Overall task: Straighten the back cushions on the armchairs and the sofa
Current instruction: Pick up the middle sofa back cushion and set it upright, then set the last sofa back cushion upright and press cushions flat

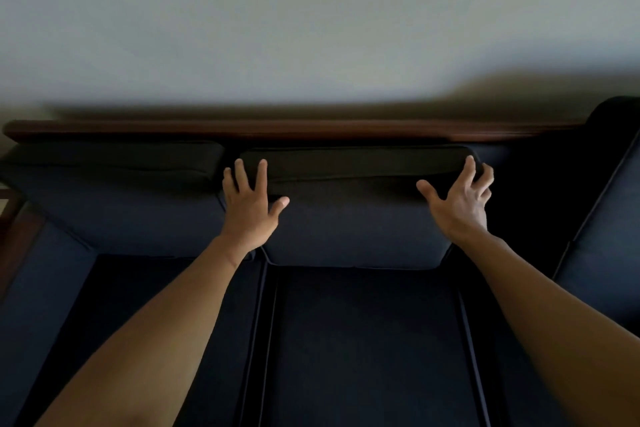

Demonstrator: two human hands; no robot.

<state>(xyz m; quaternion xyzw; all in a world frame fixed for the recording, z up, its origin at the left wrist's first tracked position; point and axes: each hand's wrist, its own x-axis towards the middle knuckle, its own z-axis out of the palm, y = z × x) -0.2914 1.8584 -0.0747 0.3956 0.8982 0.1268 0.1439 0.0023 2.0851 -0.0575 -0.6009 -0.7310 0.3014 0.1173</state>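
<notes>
**Middle sofa cushion getting squared up**

Dark sofa against the wall; its middle back cushion leans on the wooden back rail, a bit off from its neighbour; next is probably a nudge flush; left hand and right hand sit splayed on its top corners, pressing, not gripping.

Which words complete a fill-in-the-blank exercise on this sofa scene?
1. Both hands rest on the ____ dark navy fabric back cushion.
2. The left hand has its fingers ____.
3. The right hand is at the cushion's upper ____ corner.
4. The brown rail behind is ____.

Missing: middle; spread; right; wooden
</notes>
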